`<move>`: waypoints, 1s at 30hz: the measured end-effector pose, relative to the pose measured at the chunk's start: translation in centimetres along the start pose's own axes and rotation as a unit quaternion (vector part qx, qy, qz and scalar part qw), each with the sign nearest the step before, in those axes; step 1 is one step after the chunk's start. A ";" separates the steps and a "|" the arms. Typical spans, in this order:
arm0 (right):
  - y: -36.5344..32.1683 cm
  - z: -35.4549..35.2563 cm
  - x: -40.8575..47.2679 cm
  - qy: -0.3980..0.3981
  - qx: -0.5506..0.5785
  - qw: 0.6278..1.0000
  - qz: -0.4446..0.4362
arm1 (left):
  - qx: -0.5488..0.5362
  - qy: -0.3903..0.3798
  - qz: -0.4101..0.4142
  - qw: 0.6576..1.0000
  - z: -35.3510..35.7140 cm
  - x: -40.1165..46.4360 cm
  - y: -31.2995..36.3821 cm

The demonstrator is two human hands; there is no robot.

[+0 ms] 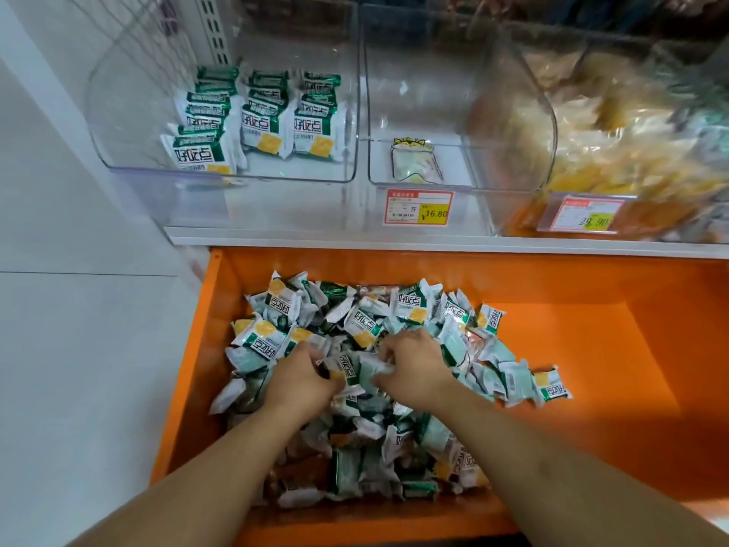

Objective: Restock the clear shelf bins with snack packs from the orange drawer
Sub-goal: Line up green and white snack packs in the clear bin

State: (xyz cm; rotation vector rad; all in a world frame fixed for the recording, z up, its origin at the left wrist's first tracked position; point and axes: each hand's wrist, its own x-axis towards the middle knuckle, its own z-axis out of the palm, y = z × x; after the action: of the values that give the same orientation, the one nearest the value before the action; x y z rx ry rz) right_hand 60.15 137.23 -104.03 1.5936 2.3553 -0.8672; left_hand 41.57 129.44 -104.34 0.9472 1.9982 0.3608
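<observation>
The orange drawer (560,349) is pulled out below the shelf and holds a loose heap of white-and-green snack packs (367,321). My left hand (301,379) and my right hand (414,369) are both down in the middle of the heap, fingers curled round packs between them. Above, the left clear bin (118,124) holds three short rows of the same packs (264,120), standing upright. The middle clear bin (469,92) holds one small pale pack (414,163).
A third clear bin (631,124) at the right is full of yellow snack bags. Price tags (419,207) hang on the bin fronts over the white shelf edge (394,240). A white wall panel runs down the left. The drawer's right half is bare orange.
</observation>
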 end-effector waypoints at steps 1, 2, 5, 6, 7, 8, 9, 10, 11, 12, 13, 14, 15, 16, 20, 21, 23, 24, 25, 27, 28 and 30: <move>-0.2 -0.6 -0.2 -0.004 0.034 0.999 0.004 | -0.023 -0.001 -0.002 1.000 -0.4 -0.1 0.1; -0.5 -1.4 -0.5 -0.008 0.069 0.998 0.010 | -0.055 -0.004 -0.006 0.998 -0.9 -0.4 0.3; -1.8 -4.6 -2.1 -0.005 0.102 0.995 -0.005 | -0.167 -0.010 -0.029 0.985 -3.2 -1.9 1.9; -2.5 -5.9 -2.8 0.003 0.099 0.995 -0.017 | -0.199 -0.016 -0.031 0.979 -4.2 -2.7 2.7; -3.2 -7.5 -3.6 0.016 0.095 0.995 -0.033 | -0.223 -0.026 -0.028 0.974 -5.3 -3.5 3.6; -4.0 -9.1 -4.5 0.032 0.094 0.994 -0.051 | -0.239 -0.035 -0.024 0.970 -6.4 -4.2 4.4; -4.7 -10.8 -5.5 0.050 0.092 0.992 -0.070 | -0.249 -0.039 -0.019 0.968 -7.6 -5.0 5.4; -5.5 -12.5 -6.6 0.073 0.087 0.990 -0.089 | -0.261 -0.042 -0.009 0.964 -8.9 -6.0 6.3; -6.1 -14.1 -7.7 0.097 0.084 0.986 -0.107 | -0.273 -0.043 0.003 0.961 -10.3 -6.9 7.1; -6.6 -15.6 -8.8 0.121 0.094 0.981 -0.120 | -0.284 -0.042 0.017 0.958 -11.6 -8.1 8.1; -7.0 -16.9 -10.0 0.140 0.117 0.975 -0.129 | -0.291 -0.040 0.033 0.955 -12.8 -9.4 8.9; -7.3 -17.8 -11.0 0.159 0.147 0.967 -0.137 | -0.297 -0.038 0.045 0.953 -14.1 -10.7 9.6; -7.7 -18.6 -12.0 0.176 0.176 0.958 -0.145 | -0.296 -0.035 0.057 0.953 -15.2 -12.1 10.1; -8.0 -19.2 -12.9 0.192 0.202 0.949 -0.150 | -0.293 -0.034 0.068 0.953 -16.2 -13.4 10.4; -10.0 -20.0 -15.6 0.230 0.296 0.903 -0.208 | -0.305 -0.052 0.101 0.945 -18.6 -16.4 10.4; -10.5 -19.9 -16.0 0.234 0.304 0.895 -0.225 | -0.324 -0.062 0.103 0.938 -18.7 -16.7 10.4; -11.1 -19.6 -16.2 0.236 0.300 0.889 -0.255 | -0.370 -0.078 0.102 0.920 -18.8 -17.1 10.8; -11.2 -19.3 -16.0 0.239 0.283 0.890 -0.264 | -0.391 -0.082 0.106 0.911 -18.7 -17.1 11.1; -11.3 -19.2 -15.7 0.241 0.259 0.896 -0.269 | -0.411 -0.088 0.112 0.901 -18.7 -17.1 11.4; -11.4 -19.2 -15.3 0.232 0.226 0.907 -0.271 | -0.443 -0.101 0.121 0.883 -18.7 -16.9 11.9; -11.5 -19.3 -15.2 0.222 0.222 0.909 -0.274 | -0.452 -0.108 0.125 0.876 -18.8 -16.8 12.0; -11.7 -19.7 -15.0 0.199 0.226 0.910 -0.284 | -0.470 -0.122 0.135 0.864 -19.1 -16.4 12.1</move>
State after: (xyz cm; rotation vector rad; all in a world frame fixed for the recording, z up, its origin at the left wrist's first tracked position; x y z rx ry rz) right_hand 59.43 133.07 -76.93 1.3152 3.1831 -1.3991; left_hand 37.35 127.36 -76.80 0.5726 1.1899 1.1780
